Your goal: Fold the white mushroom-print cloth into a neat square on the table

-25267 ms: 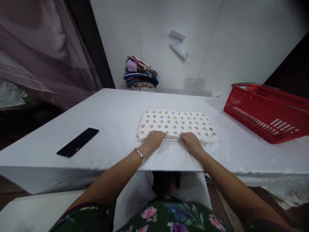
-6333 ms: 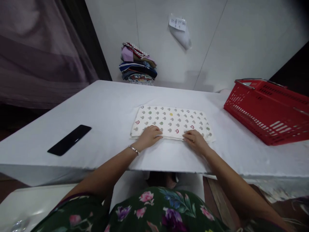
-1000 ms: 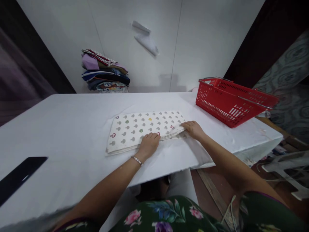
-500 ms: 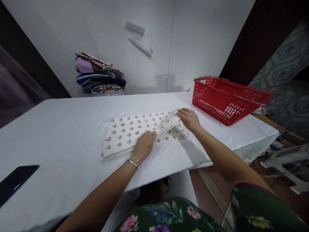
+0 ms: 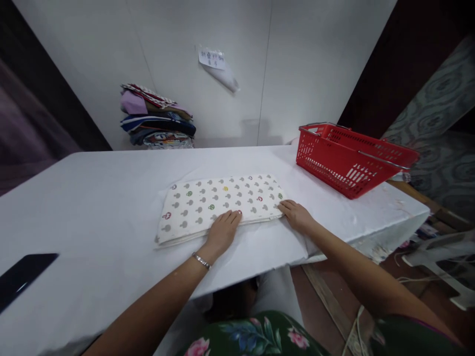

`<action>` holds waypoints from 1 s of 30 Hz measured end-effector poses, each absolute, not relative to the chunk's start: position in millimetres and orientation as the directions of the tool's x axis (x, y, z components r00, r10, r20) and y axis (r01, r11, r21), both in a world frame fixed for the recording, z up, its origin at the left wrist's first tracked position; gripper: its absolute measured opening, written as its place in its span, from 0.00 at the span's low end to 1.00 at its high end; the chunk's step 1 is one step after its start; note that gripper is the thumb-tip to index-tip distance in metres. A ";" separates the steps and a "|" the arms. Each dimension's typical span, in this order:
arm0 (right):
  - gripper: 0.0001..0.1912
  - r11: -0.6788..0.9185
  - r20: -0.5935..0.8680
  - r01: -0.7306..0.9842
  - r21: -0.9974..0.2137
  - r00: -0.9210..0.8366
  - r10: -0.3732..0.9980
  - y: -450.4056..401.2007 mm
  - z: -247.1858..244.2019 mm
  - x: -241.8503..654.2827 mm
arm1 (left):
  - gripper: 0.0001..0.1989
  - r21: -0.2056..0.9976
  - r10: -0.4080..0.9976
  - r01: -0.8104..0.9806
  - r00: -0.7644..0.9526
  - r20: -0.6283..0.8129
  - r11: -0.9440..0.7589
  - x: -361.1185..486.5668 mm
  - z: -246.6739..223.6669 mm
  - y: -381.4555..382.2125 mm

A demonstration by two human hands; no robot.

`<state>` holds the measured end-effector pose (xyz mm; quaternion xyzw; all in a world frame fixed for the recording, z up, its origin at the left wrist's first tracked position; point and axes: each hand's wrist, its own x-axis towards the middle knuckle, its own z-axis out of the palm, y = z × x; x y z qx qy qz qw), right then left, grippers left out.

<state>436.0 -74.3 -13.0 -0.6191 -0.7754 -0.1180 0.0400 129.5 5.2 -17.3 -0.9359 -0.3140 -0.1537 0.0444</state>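
pressure from the left hand (image 5: 224, 230), light and steady, seemed the way to pin the folded cloth (image 5: 220, 197) while the right hand (image 5: 296, 215) tended its near right corner; pulling would likely have skewed the layers, whose near edges looked not quite flush. the left hand lay palm down, fingers together, uncurled, aimed toward the upper right; the right hand's fingers pointed left, and whether they pinched anything could not be told. the cloth lay mid-frame on the tabletop (image 5: 111, 198), a red basket (image 5: 336, 165) beyond at right.
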 end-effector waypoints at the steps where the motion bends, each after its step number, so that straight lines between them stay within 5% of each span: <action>1: 0.24 0.205 0.186 0.968 0.143 -0.229 0.955 -76.1 -12.3 436.3 | 0.21 0.011 0.577 0.605 0.754 0.315 -0.796 127.2 -16.4 4.9; 5: 0.29 0.200 0.112 0.965 0.169 -0.221 0.969 -79.4 -8.6 439.2 | 0.20 -0.018 0.583 0.613 0.759 0.289 -0.790 115.0 -13.4 6.5; 11: 0.22 0.292 0.078 0.925 0.242 -0.318 0.945 -66.3 0.6 439.4 | 0.24 -0.019 0.606 0.632 0.750 0.264 -0.775 104.9 -9.4 8.8; 20: 0.15 0.209 0.299 0.950 0.232 -0.274 0.914 -60.5 6.4 443.9 | 0.30 -0.020 0.642 0.663 0.732 0.229 -0.749 106.9 -3.2 6.0; 30: 0.16 0.237 0.308 0.955 0.177 -0.283 0.909 -79.3 -13.4 445.5 | 0.29 -0.054 0.686 0.719 0.681 0.257 -0.693 76.6 -3.2 15.6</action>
